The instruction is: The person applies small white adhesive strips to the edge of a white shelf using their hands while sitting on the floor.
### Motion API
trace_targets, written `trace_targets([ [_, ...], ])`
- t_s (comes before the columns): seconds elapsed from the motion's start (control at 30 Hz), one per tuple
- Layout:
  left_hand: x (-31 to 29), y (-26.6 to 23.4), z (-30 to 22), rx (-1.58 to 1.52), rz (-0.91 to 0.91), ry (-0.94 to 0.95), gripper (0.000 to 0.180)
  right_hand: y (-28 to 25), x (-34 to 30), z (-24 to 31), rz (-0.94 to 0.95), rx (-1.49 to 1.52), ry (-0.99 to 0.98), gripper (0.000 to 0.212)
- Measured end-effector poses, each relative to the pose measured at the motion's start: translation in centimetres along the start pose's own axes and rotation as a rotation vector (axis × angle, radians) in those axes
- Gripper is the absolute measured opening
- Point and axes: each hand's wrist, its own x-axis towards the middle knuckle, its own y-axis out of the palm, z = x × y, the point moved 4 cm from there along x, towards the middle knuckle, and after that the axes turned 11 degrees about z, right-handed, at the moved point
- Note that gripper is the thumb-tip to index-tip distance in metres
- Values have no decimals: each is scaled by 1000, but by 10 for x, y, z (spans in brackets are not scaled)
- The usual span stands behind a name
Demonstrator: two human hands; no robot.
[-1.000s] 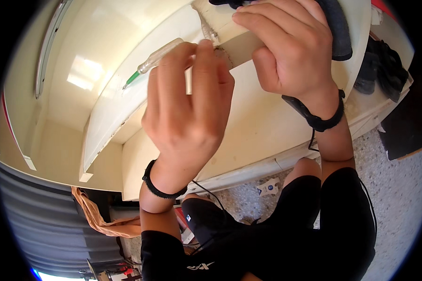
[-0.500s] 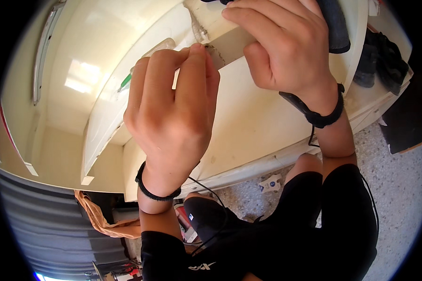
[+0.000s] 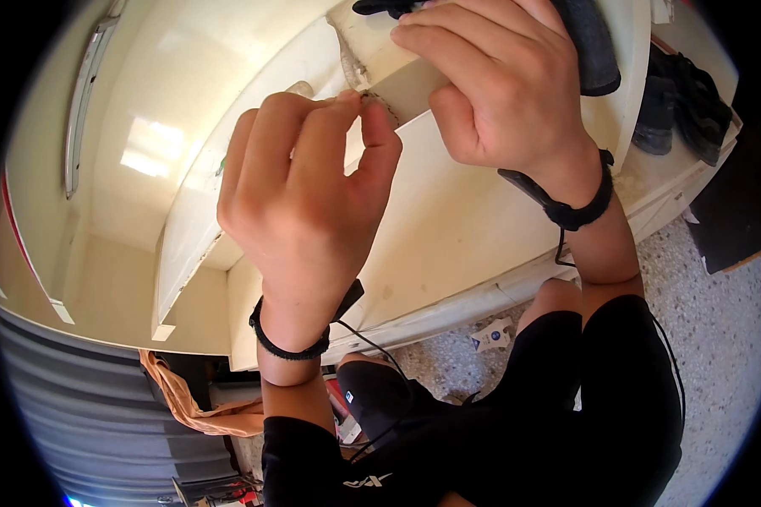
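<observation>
the screwdriver (image 3: 299, 87) is mostly hidden behind the left hand (image 3: 300, 186), with only the pale end of its handle and a scrap of green showing beyond the knuckles; a black thing (image 3: 382, 7) at the right hand's (image 3: 507, 93) fingertips is cut off by the top edge and hard to make out; the left fingers are bent, the thumb a little apart from them, and the tips meet near a ragged dark edge, but whether they grip the screwdriver or anything else i cannot tell; the right hand is half curled, its thumb well apart from the forefinger, which reaches the black thing, though its other fingertips are out of sight and its hold is unclear; both hands are over a cream cabinet (image 3: 414, 220) with shelves; a dark grey shoe (image 3: 590, 51) is partly covered by the right hand, and black shoes (image 3: 693, 110) sit in the compartment farther right
</observation>
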Motion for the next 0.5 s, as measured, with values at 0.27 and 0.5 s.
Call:
trace_targets([
  [0.27,1,-6,-3,6,75,-46,13,-1,0,0,14,-8,-1,32],
  [0.5,4,0,3,-107,71,-93,15,0,-1,0,-19,-4,-3,29],
])
